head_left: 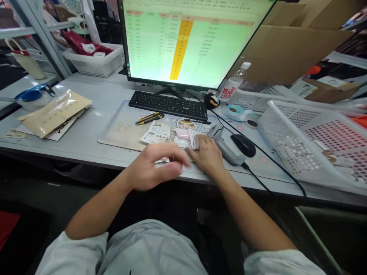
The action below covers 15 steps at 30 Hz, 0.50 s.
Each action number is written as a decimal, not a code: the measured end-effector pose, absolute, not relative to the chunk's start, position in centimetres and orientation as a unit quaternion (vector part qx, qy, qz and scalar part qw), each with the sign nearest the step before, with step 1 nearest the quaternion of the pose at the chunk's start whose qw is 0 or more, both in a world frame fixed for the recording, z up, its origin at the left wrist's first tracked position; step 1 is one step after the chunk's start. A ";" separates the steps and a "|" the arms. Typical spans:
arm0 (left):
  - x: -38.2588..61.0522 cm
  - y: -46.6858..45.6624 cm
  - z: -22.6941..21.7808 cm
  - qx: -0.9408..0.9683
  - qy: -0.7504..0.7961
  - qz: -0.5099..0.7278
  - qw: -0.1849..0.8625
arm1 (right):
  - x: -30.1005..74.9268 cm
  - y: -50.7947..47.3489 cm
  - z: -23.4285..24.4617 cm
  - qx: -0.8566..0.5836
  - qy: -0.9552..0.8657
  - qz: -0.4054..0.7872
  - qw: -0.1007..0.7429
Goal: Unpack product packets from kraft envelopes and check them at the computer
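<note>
My left hand (155, 168) hovers over the front edge of the grey desk (94, 126), fingers loosely curled and smeared by motion, with a bit of white paper just under them. My right hand (208, 154) lies on the desk mat (123, 131), its fingers resting on a small pink packet (183, 134) and a barcode label (194, 139). A white printed slip (156, 133) lies to the left of the packet. A grey barcode scanner (226, 147) lies just right of my right hand.
A black mouse (243, 145), keyboard (169, 105) and monitor (189, 42) showing a spreadsheet stand behind. A yellow-black cutter (149, 118) lies on the mat. White mesh baskets (312, 141) fill the right side. Beige pouches (54, 112) lie left; a tape roll (235, 111) and bottle (235, 82) stand by the monitor.
</note>
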State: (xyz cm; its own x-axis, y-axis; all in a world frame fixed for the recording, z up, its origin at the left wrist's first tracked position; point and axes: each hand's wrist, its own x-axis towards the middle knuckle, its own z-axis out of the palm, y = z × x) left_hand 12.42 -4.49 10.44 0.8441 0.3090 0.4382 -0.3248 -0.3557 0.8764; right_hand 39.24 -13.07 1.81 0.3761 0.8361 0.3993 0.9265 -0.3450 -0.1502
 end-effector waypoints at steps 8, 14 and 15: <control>24.1 0.8 3.8 0.982 0.125 -0.011 0.141 | 40.2 -15.9 3.3 -0.755 -0.536 -0.228 0.301; 21.1 3.7 3.7 0.975 0.173 0.098 0.095 | 37.5 -18.0 6.4 -0.541 -0.579 -0.356 0.495; 20.4 3.3 3.9 0.964 0.180 0.154 0.118 | 36.7 -18.0 6.6 -0.527 -0.579 -0.351 0.514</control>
